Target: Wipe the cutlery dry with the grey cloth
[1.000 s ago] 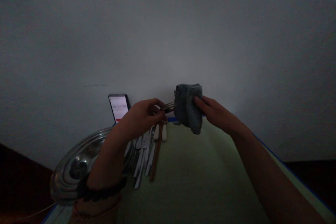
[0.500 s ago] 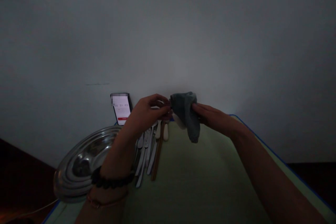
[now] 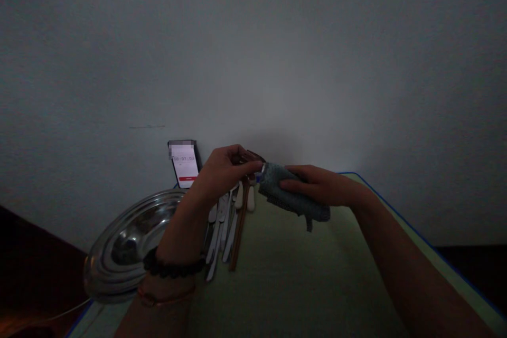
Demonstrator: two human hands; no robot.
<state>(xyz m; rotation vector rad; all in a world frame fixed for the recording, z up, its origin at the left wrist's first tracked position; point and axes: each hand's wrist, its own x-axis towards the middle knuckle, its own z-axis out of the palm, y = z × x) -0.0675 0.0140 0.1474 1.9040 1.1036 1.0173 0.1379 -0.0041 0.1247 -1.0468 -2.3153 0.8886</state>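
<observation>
My left hand (image 3: 225, 168) pinches the head of what looks like a fork (image 3: 254, 156), its tines showing by my fingertips. A grey-green cloth (image 3: 291, 193) is wrapped around the fork's handle, which is mostly hidden; a small white bit shows at the cloth's left end. My right hand (image 3: 315, 184) is closed around the cloth from the far side, thumb on top. Just below my left hand, several pieces of cutlery (image 3: 222, 227) lie side by side on the table, with brown chopsticks (image 3: 238, 237) at their right.
A shiny steel basin (image 3: 114, 264) stands at the left of the green table mat (image 3: 309, 280), partly behind my left forearm. A lit phone (image 3: 185, 165) leans on the grey wall (image 3: 253, 53) at the back. White handles (image 3: 251, 199) lie near the chopsticks.
The cloth has swung from hanging down to lying along the handle, wrapped around it. My right hand has moved slightly down and closed over it. My left hand stays nearly in place.
</observation>
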